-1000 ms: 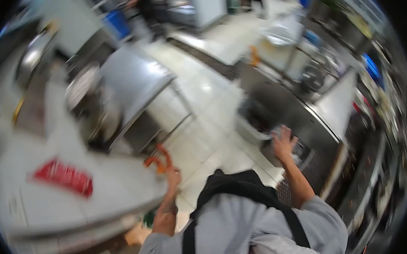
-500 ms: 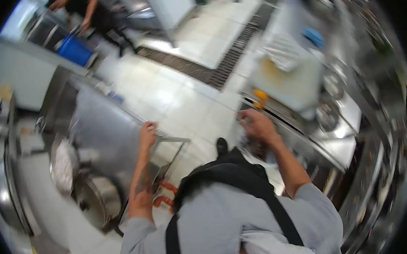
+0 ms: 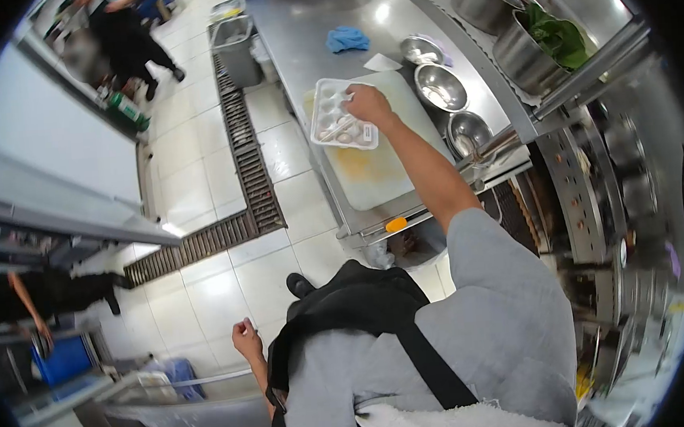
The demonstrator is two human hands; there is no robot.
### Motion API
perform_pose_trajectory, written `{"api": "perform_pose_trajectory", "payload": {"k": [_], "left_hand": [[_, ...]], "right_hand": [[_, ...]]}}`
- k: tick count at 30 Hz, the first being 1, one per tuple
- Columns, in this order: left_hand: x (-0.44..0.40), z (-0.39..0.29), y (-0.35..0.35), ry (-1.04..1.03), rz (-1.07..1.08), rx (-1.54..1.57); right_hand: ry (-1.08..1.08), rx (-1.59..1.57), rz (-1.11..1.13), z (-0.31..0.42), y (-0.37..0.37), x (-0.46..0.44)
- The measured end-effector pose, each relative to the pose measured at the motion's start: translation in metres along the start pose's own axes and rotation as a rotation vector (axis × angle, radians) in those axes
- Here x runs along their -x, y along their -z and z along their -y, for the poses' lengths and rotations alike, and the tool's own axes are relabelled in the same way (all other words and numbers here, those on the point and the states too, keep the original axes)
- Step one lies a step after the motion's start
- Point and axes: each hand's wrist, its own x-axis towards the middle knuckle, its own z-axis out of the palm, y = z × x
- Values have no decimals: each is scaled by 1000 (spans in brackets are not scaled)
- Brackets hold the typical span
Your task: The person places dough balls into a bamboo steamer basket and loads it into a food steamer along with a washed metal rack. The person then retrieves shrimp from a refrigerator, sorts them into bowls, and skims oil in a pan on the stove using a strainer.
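My right hand [image 3: 368,104] reaches over the steel counter and grips the edge of a white plastic tray [image 3: 330,109], which has round hollows and some pale items at its lower end. Beneath the tray lies a cutting board [image 3: 387,180] with a yellow-orange stain. My left hand [image 3: 246,339] hangs low over the floor tiles, its fingers curled; whether it holds something small is not clear. An orange object [image 3: 396,225] rests at the counter's near edge. Steel bowls [image 3: 441,87] stand to the right of the board.
A blue cloth [image 3: 347,39] lies on the counter [image 3: 285,19]. A grey bin [image 3: 236,56] stands beside a floor drain [image 3: 243,141]. One person [image 3: 120,39] is at the upper left, another [image 3: 46,294] at the left. Pots, one with green leaves [image 3: 554,36], line the upper right.
The view has swung right towards the counter. My right hand has reached forward and now grips the white tray. My left hand has stayed low, beside my body.
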Motion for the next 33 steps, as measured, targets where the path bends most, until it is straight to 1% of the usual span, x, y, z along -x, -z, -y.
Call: {"api": "perform_pose_trajectory", "payload": {"k": [1, 2, 3, 4, 5, 6, 7, 8, 9, 11, 12, 13, 14, 15, 16, 17, 18, 19, 20, 21, 22, 23, 24, 26, 27, 28, 30, 31, 32, 33], "left_hand": [[-31, -30, -1, -31, 34, -2], [-60, -62, -3, -28, 163, 110], [-91, -96, -8, -21, 287, 221], [-127, -106, -19, -117, 370, 162], [-159, -123, -31, -213, 434, 28], [-190, -144, -45, -319, 472, -20], [-206, -179, -58, -306, 512, 68], [-227, -212, -68, -370, 600, 5], [-244, -245, -80, -483, 599, -143], [-248, -311, -109, -574, 662, -45], [-244, -345, -121, -556, 729, -31], [-238, -370, -138, -534, 795, -18], [-235, -373, -167, -561, 826, 102], [-229, -397, -182, -518, 919, 1], [-220, -402, -208, -484, 958, 157], [-205, -420, -221, -415, 992, 199], [-193, -434, -235, -376, 943, 215], [-186, -444, -248, -373, 943, 183], [-181, -451, -260, -365, 946, 154], [-181, -452, -272, -346, 965, 145], [-179, -450, -282, -418, 912, 126], [-179, -451, -289, -500, 850, 116], [-181, -456, -289, -504, 863, 113], [-185, -472, -284, -492, 735, 156], [-188, -480, -280, -427, 789, 159], [-191, -478, -281, -424, 813, 162], [-195, -480, -289, -589, 792, 147], [-190, -485, -291, -911, 477, 253], [-184, -488, -287, -918, 498, 263], [-177, -497, -280, -1022, 563, 160]], "right_hand": [[-76, 41, -38, -19, 5, -9], [-119, 44, -58, -38, 7, -14], [-206, 88, -115, -58, 2, -24], [-293, 134, -162, -76, 0, -29], [-316, 167, -135, -88, 2, -30], [-343, 162, -140, -94, 2, -32], [-394, 173, -146, -101, 2, -38], [-438, 184, -151, -105, 2, -48], [-448, 174, -150, -109, 0, -61], [-466, 72, -216, -122, -8, -87], [-467, 66, -211, -129, -12, -104], [-451, 120, -214, -137, -18, -122], [-430, 173, -215, -145, -26, -144], [-472, 188, -168, -161, -39, -171], [-471, 176, -154, -160, -45, -184], [-429, 259, -149, -155, -42, -192], [-391, 346, -143, -155, -46, -197], [-492, 258, -78, -158, -49, -212], [-504, 262, -63, -164, -51, -221], [-391, 281, 1, -158, -42, -224], [-279, 294, 64, -152, -41, -220], [-222, 303, 15, -150, -45, -220], [-167, 310, -41, -145, -48, -223], [138, 224, -280, -125, -49, -218], [169, 167, -114, -102, -38, -208], [195, 104, 59, -77, -26, -187], [298, -6, 225, -41, -14, -136], [282, 4, 225, -29, -8, -118], [95, 14, 340, -18, 0, -99], [-89, 24, 451, -12, 9, -86]]}}
